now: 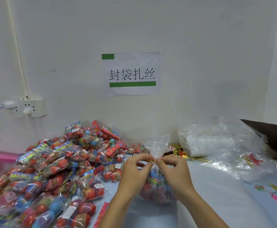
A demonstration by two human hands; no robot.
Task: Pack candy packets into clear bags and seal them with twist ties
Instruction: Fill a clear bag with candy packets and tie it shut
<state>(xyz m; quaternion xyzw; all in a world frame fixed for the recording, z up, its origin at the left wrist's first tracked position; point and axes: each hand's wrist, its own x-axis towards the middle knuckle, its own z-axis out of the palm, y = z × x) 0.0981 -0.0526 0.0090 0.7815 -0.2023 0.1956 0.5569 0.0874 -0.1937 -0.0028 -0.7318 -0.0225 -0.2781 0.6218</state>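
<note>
While the gathered neck of the clear bag point(156, 178) is bunched only by fingertips, the likeliest slip, as I judge it, is the gold twist tie point(151, 161) coming loose: it is thin and slick, and if either end escapes before enough turns are made, the neck would spring open and the load could spill. A second risk is the film itself, which looks thin and crinkly; twisting too hard or too low might tear it or catch a packet in the knot. The left hand point(135, 168) pinches one end of the tie and the right hand point(174, 167) pinches the other end, both pressed right against the neck, thumbs and forefingers curled tight. The bag stands on the desk point(216, 203) just in front of the person, between the two forearms, its belly round and packed with red and blue candy, its top flaring out in a ruffle above the tie. To the left, a heap of candy packets point(52, 170) spreads across the desk, well within reach. Behind the hands lies a bundle of spare gold ties point(177, 153), and to the right a stack of empty bags point(208, 140) with looser film lying beside it. On the wall hangs a paper sign point(131, 74).
</note>
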